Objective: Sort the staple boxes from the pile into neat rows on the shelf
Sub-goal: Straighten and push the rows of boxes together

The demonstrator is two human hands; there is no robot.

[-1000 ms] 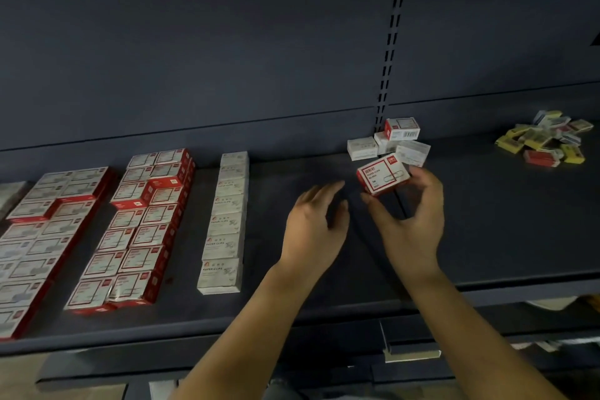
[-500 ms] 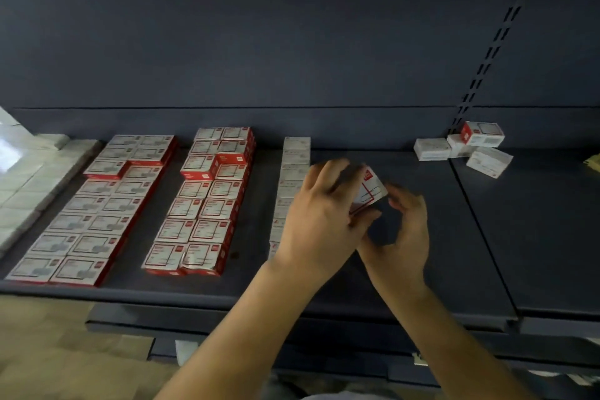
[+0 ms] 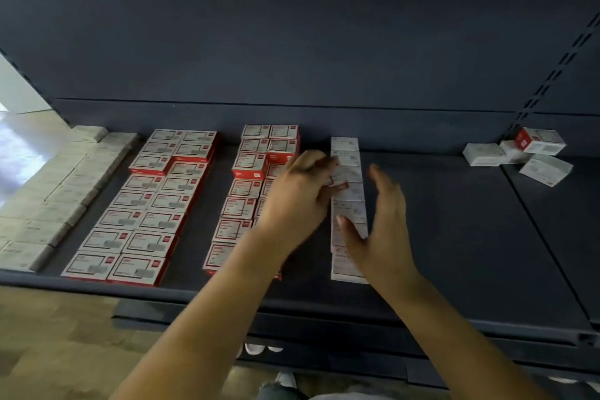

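Observation:
My left hand (image 3: pixel 297 193) curls round a small red-and-white staple box (image 3: pixel 338 186), mostly hidden by the fingers, and holds it over the single white row (image 3: pixel 346 149) on the dark shelf (image 3: pixel 454 237). To the right of that row my right hand (image 3: pixel 381 224) hovers with its fingers straight and its thumb over the row, holding nothing. The loose pile (image 3: pixel 519 156) of a few white and red boxes lies at the back right. Two double rows of red-edged boxes (image 3: pixel 152 204) (image 3: pixel 251 191) lie left of my hands.
Pale boxes (image 3: pixel 48 198) fill the shelf's far left. A seam (image 3: pixel 532 224) splits the shelf near the pile, with bare shelf between it and the white row. A lower shelf edge (image 3: pixel 324 325) juts out below. The back panel has a slotted upright (image 3: pixel 552 75).
The box went from my right hand to my left hand. Both hands moved left from the pile to the white row, and my view swung left with them.

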